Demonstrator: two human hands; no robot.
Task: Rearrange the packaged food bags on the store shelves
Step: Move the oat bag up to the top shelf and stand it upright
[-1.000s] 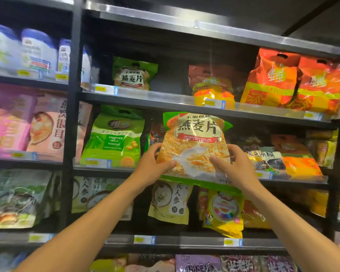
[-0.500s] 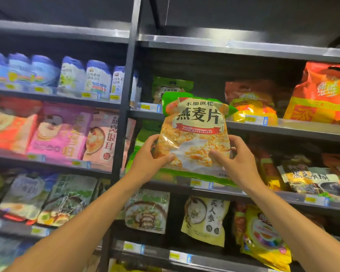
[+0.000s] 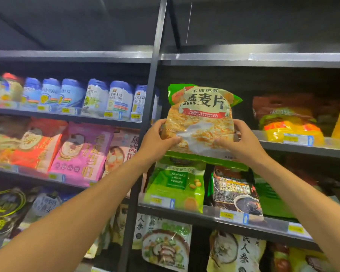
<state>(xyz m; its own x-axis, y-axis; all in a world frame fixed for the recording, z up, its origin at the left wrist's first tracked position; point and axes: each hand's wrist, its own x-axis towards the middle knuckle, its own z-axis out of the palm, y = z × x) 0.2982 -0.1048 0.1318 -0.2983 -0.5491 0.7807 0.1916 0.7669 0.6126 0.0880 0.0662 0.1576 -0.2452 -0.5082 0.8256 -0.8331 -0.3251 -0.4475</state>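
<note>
A person holds a large oat bag (image 3: 201, 118) upright with both hands, raised in front of the upper shelf (image 3: 302, 148) of the right-hand bay. The left hand (image 3: 155, 140) grips the bag's lower left side, thumb across the front and fingers curled behind; the right hand (image 3: 243, 142) grips the lower right side the same way, thumb on the clear front panel. The bag has a green top and bottom, with pale flakes showing through the middle. Its bottom edge hangs over the shelf's front lip; whether it rests on the shelf or is only carried cannot be told from this angle. Just below it stand a green soybean milk powder bag (image 3: 175, 185) and a dark sesame bag (image 3: 234, 191). To its right on the upper shelf lies a red and yellow bag (image 3: 287, 118) – blurred, well apart from the hands. Left of the dark upright post (image 3: 155, 75), blue-topped bags (image 3: 98, 97) line a shelf, with a pink bag (image 3: 82, 152) on the shelf beneath.
</note>
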